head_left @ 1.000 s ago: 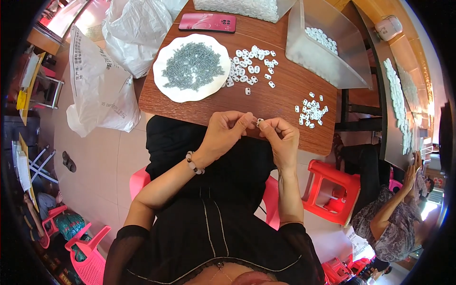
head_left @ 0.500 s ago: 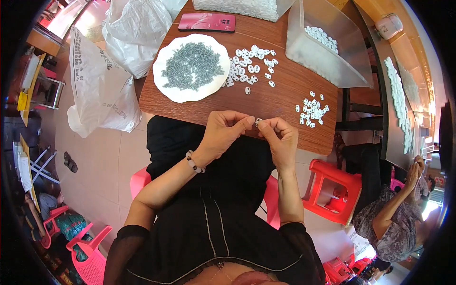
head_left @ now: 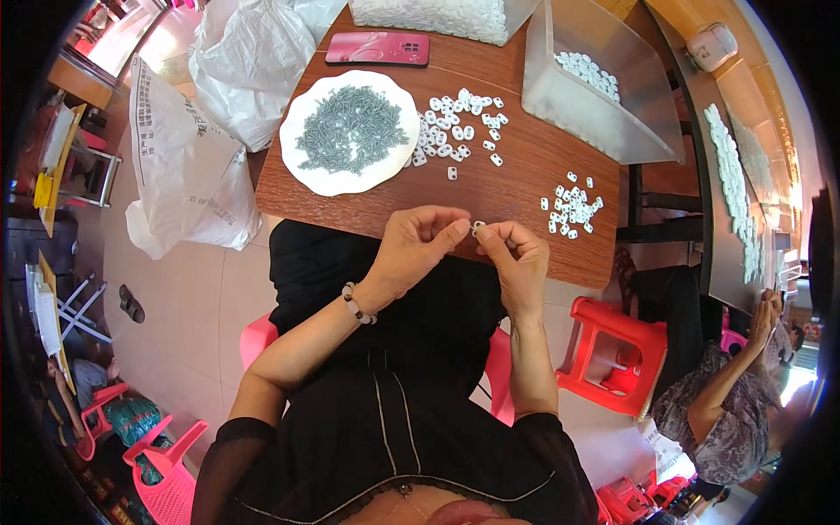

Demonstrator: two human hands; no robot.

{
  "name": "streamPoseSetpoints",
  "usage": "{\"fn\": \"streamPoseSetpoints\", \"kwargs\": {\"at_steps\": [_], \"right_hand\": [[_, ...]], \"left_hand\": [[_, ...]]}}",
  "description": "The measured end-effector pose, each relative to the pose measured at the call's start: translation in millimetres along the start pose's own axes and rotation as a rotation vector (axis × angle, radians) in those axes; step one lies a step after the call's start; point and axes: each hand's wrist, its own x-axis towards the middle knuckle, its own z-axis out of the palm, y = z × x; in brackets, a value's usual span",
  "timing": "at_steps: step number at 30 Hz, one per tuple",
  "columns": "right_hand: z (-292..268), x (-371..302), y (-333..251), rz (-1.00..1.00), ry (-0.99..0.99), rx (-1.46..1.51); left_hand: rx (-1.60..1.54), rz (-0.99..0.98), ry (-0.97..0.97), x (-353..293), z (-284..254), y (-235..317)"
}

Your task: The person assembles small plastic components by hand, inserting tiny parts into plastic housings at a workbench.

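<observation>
Over the front edge of the brown table [head_left: 516, 175], my right hand [head_left: 518, 258] pinches a small white plastic piece with holes [head_left: 477, 227] between thumb and fingers. Close to its left side, my left hand [head_left: 411, 249] has thumb and forefinger pressed together. Whatever may be between those fingertips is too small to make out. Beyond my left hand stands a white scalloped plate [head_left: 294, 166] heaped with small grey pins [head_left: 352, 127]. Loose white two-hole pieces [head_left: 459, 133] spread beside the plate. A separate cluster of similar pieces [head_left: 573, 210] lies to the right of my right hand.
A pink phone [head_left: 378, 49] lies behind the plate. Translucent bins [head_left: 569, 114] of white pieces take up the back. White sacks [head_left: 192, 175] stand on the floor at left. A red stool [head_left: 573, 350] and a co-worker [head_left: 726, 407] at another table are on the right.
My left fingertips have drawn slightly away from the white piece and are now a little apart from it. My right hand keeps its pinch, almost unmoved. The view has shifted slightly.
</observation>
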Motion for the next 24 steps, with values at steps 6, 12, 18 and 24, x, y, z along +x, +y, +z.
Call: {"fn": "streamPoseSetpoints", "kwargs": {"at_steps": [6, 12, 18, 24], "right_hand": [[-17.0, 0.8, 0.3, -0.032, 0.107, 0.048], [-17.2, -3.7, -1.5, -0.07, 0.077, 0.096], [-22.2, -4.5, -4.9, -0.053, 0.066, 0.136], [-26.3, -2.0, -7.9, -0.071, 0.079, 0.151]], "left_hand": [[0.788, 0.425, 0.101, 48.1, -2.8, 20.1], [1.474, 0.607, 0.208, 120.7, 2.6, 31.1], [1.666, 0.652, 0.142, 144.6, 3.5, 23.7], [1.401, 0.642, 0.09, 129.8, 4.6, 24.9]]}}
